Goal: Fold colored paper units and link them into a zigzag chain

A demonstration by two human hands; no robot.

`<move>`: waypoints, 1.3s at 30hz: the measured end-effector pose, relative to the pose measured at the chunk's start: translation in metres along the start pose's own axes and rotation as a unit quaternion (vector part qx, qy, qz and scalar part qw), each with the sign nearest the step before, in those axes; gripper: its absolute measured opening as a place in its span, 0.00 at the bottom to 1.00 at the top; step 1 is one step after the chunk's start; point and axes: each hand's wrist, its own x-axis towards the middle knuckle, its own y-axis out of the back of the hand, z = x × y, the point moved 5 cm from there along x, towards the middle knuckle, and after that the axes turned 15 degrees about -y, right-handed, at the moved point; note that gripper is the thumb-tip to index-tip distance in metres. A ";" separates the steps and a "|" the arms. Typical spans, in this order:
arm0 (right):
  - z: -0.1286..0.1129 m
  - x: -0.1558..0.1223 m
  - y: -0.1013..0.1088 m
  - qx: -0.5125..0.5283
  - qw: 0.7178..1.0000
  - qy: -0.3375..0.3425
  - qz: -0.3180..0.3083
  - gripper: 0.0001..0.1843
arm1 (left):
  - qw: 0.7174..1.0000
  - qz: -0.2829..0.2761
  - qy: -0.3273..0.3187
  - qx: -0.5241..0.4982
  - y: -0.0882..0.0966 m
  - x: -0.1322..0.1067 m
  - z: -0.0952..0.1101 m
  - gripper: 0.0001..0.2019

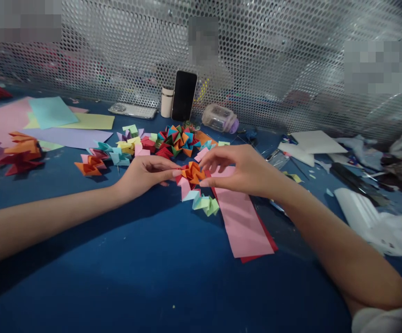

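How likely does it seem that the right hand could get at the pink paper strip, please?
Probably yes: the pink paper strip lies close by the right hand, its near end uncovered.

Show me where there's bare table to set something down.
Widest free patch: the blue tabletop nearest the wearer, between left forearm and pink paper strip, bar specks. A smaller one separates the leftmost orange piece from the folded paper cluster. Crowded: beyond the left hand, and right of the right forearm, around the white crumpled item.
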 end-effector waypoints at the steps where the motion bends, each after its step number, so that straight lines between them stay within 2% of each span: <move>1: 0.001 0.000 0.000 -0.015 1.000 -0.004 -0.007 0.13 | 1.000 0.005 0.009 -0.006 0.000 0.000 -0.001 0.14; 5: 0.001 0.000 -0.004 -0.034 0.999 0.008 0.010 0.10 | 0.999 0.009 0.036 -0.030 -0.001 0.001 -0.003 0.15; 10: -0.001 0.000 -0.015 -0.051 0.997 0.050 0.042 0.16 | 0.996 -0.003 0.060 -0.061 -0.005 0.000 -0.002 0.14; 14: -0.004 -0.001 -0.018 -0.081 0.990 0.079 0.082 0.10 | 0.994 -0.019 0.059 -0.088 -0.008 0.000 -0.002 0.13; 17: -0.003 -0.001 -0.012 -0.043 0.989 0.080 0.119 0.09 | 0.994 -0.020 0.053 -0.097 -0.008 0.001 -0.003 0.12; 20: 0.004 0.000 -0.003 0.033 0.989 0.041 0.138 0.13 | 0.995 -0.018 0.049 -0.089 -0.006 0.002 -0.005 0.13; 22: 0.004 -0.001 -0.002 0.048 0.988 0.043 0.140 0.14 | 0.995 -0.020 0.046 -0.084 -0.006 0.002 -0.006 0.14; 25: -0.004 -0.004 -0.009 -0.033 0.982 0.113 0.150 0.10 | 0.994 -0.018 0.056 -0.096 -0.006 0.002 -0.008 0.14; 28: -0.011 -0.008 -0.021 -0.126 0.963 0.167 0.171 0.09 | 0.992 -0.013 0.064 -0.106 -0.006 0.002 -0.012 0.14; 32: -0.011 -0.007 -0.033 -0.191 0.950 0.185 0.161 0.11 | 0.992 -0.026 0.067 -0.106 -0.007 0.002 -0.013 0.14; 39: -0.012 -0.005 -0.037 -0.212 0.951 0.190 0.123 0.12 | 0.992 -0.044 0.078 -0.091 -0.008 0.002 -0.010 0.15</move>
